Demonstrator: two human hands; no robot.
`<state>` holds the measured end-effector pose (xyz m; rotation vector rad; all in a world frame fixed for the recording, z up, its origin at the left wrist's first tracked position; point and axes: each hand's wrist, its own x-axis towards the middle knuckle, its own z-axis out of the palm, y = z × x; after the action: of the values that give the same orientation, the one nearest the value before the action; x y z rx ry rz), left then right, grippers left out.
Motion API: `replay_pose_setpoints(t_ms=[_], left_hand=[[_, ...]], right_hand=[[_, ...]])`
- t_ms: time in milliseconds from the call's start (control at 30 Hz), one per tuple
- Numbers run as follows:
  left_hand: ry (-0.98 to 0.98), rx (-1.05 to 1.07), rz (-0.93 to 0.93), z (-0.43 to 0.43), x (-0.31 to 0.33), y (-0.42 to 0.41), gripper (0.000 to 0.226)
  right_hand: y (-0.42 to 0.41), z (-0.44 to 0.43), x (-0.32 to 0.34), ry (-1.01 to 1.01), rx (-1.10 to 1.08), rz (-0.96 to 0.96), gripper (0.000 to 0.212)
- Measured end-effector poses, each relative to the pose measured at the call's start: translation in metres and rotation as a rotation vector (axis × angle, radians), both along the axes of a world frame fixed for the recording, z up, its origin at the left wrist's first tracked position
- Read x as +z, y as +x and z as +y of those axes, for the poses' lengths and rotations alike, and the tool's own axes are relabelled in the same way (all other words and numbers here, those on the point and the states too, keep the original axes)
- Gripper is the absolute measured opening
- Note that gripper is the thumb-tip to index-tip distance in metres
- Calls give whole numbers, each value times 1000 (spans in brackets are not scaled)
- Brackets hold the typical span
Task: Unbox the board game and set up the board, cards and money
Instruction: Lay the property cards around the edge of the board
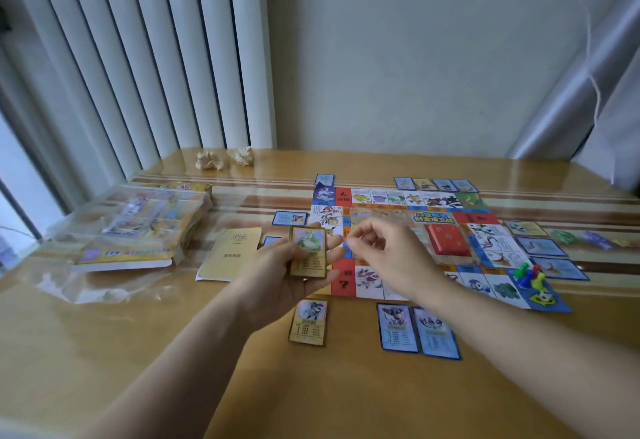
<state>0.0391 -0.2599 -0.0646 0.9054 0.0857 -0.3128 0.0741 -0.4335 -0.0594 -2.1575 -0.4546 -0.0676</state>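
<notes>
Now your left hand (287,267) grips the yellow card (308,252) face-up, seemingly for sorting, while your right hand (379,248) beside it curls, on what I cannot tell.

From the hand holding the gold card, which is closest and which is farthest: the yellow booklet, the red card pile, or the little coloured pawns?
1. Yellow booklet: just left of the left hand, which holds the gold card.
2. Red card pile: to the right, in the middle of the board.
3. Coloured pawns: farthest right, at the board's near corner.
</notes>
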Motion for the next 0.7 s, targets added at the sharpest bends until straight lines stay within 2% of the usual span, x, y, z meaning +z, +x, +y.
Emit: replay_pose_setpoints(t_ms=[200, 333, 500, 600, 700], left_hand=[[126, -113, -161, -24, 5, 0, 30], [222, -86, -272, -40, 18, 11, 26], [356, -82, -399, -58, 38, 24, 18], [402, -59, -412, -66, 44, 32, 17], [495, -112, -378, -71, 38, 34, 16]], right_hand=[[0, -27, 32, 121, 45, 205, 19], [3, -39, 52, 149, 49, 209, 23], [12, -49, 66, 124, -37, 126, 22], [19, -60, 69, 131, -103, 78, 18], [19, -69, 63, 110, -74, 148, 18]])
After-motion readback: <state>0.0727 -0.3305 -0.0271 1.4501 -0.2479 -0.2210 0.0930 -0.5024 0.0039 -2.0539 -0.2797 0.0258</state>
